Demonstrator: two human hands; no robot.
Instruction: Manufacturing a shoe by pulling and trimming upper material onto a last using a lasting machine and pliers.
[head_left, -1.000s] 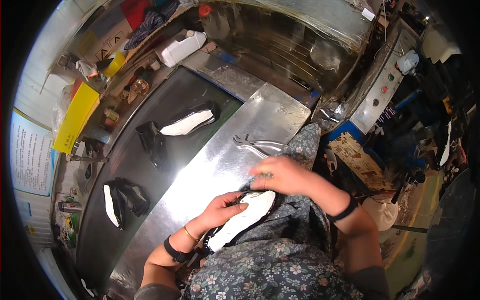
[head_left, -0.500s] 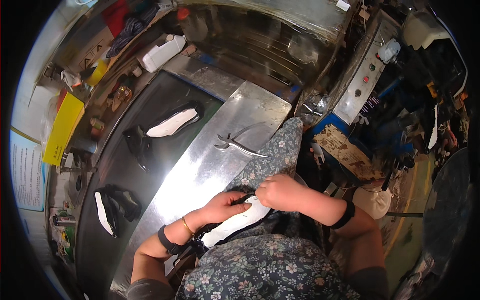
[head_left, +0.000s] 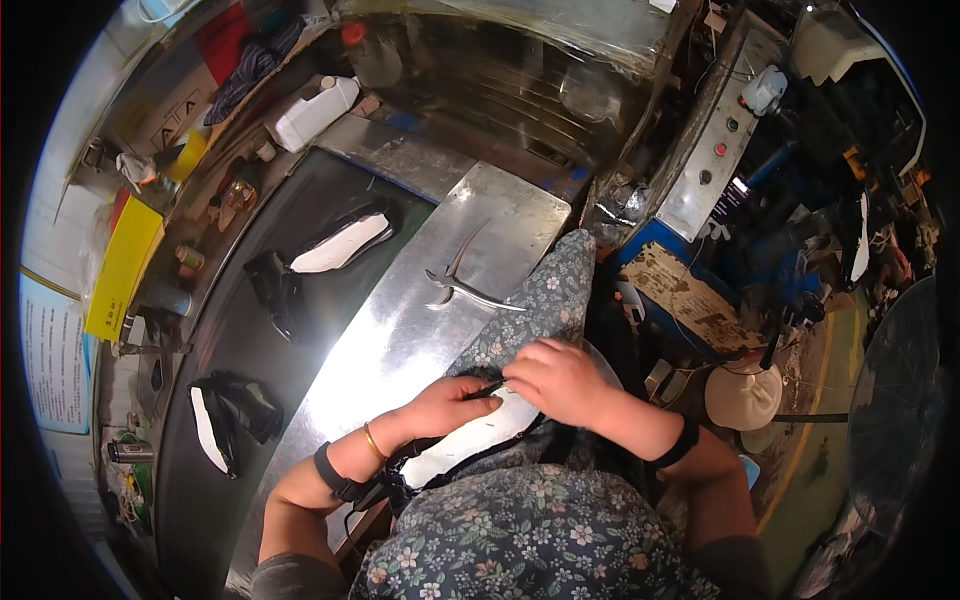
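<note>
By the metal tabletop (head_left: pixel 400 335), left grip (head_left: pixel 447 406) and right grip (head_left: pixel 563 385) pinch a shoe (head_left: pixel 470 441) (white-bottomed).

harsh glare on metal plate (head_left: pixel 400 315), nr blown out mid-pic. l. hand (head_left: pixel 445 408) & r. hand (head_left: pixel 560 385) well lit. l. wall (head_left: pixel 58 215) bright, bluish; r. clutter (head_left: pixel 820 215) v. dim. fisheye bends edges, corners blk.

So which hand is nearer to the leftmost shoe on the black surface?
Left. The left hand, holding another shoe, is right of the leftmost shoe; the right hand, at the held shoe, is farther right.
</note>
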